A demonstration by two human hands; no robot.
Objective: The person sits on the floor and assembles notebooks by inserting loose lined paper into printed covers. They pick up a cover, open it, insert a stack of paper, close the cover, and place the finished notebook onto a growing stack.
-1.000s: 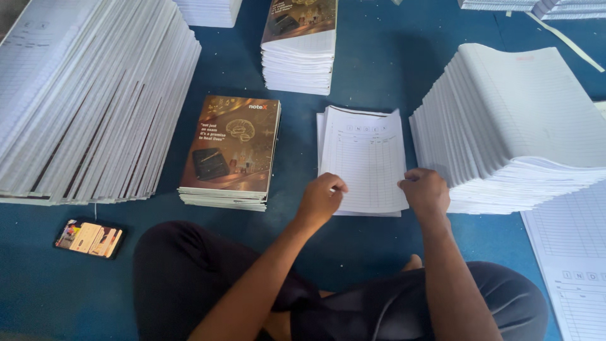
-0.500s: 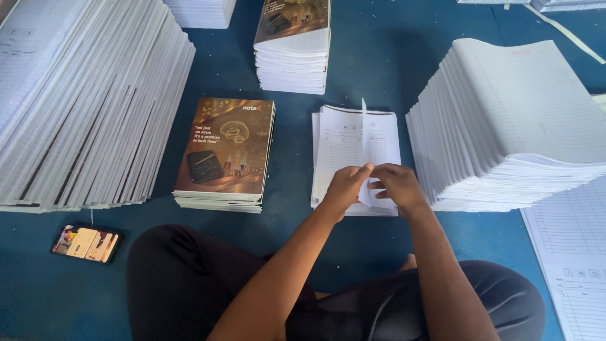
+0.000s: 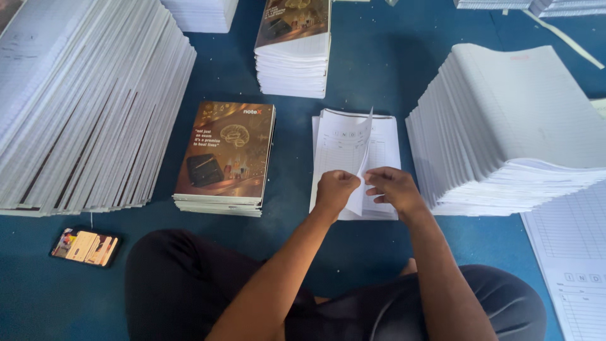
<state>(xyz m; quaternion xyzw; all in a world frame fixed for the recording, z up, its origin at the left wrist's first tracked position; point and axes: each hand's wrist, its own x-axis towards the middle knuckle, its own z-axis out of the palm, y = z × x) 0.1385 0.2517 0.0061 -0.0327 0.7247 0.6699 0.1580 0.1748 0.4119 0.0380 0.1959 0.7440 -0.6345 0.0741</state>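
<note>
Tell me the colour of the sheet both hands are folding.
White with faint printed ruled lines; the sheet shows best in the head view.

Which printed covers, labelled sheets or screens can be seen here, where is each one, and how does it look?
Brown booklet stack: left of the hands, dark brown-gold rectangular cover with pictures.
Second cover stack: top centre, same brown cover, white page edges.
Printed form sheet: centre, white, lined, pinched by left hand and right hand.
Phone: bottom left on the blue floor, small rectangle, pale orange face.
Form sheets: bottom right, white with table lines.
</note>
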